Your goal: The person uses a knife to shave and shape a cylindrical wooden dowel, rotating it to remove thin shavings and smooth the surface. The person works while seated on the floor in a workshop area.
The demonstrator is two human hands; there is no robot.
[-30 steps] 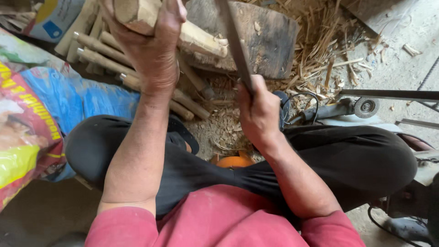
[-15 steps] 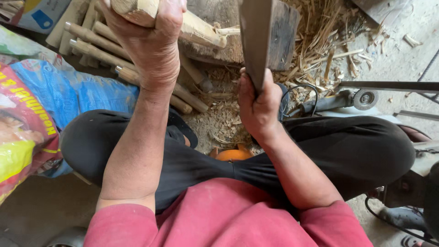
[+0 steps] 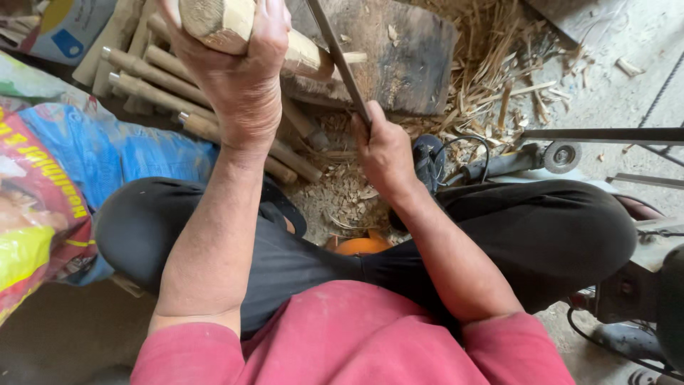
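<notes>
The wooden stick (image 3: 285,46), a pale round length, lies tilted across a dark chopping block (image 3: 399,64) on the floor, clamped in the left hand (image 3: 239,78) at its near end. The right hand (image 3: 385,153) is closed round the handle of one long flat blade (image 3: 338,57), whose edge meets the stick near the block. The concrete floor (image 3: 627,93) is strewn with shavings (image 3: 349,199). At least four more rounded sticks (image 3: 153,75) lie stacked at the left, beside printed sacks (image 3: 50,192). One angle grinder (image 3: 513,160) rests at the right.
</notes>
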